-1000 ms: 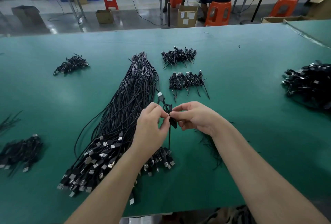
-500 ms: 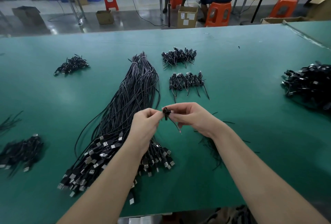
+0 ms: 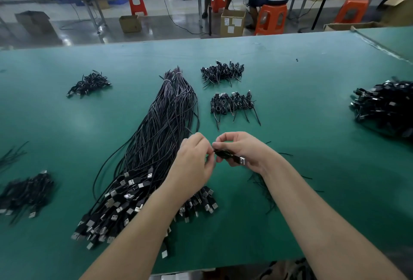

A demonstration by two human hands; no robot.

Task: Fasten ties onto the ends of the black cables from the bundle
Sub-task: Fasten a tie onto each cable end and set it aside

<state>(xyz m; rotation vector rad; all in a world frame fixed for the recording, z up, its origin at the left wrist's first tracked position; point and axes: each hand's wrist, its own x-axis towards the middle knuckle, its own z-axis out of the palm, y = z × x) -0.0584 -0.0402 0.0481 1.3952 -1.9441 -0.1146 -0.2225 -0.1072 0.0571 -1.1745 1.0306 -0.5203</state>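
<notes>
A long bundle of black cables with silver USB plugs lies on the green table, running from the far middle toward me on the left. Just right of it, above the table, my right hand grips a coiled black cable; its USB plug sticks out toward my wrist. My left hand pinches the coil's left end, where the tie sits, though the tie itself is too small to make out. Loose black ties lie on the table under my right forearm.
Small heaps of coiled, tied cables lie at the far middle, just nearer than that, far left, near left and far right. A person sits on an orange stool beyond the table.
Both hands have dropped slightly toward the table. The coiled cable has turned in my right hand, so its plug now points toward my wrist, and my left fingers stay pinched at its end.
</notes>
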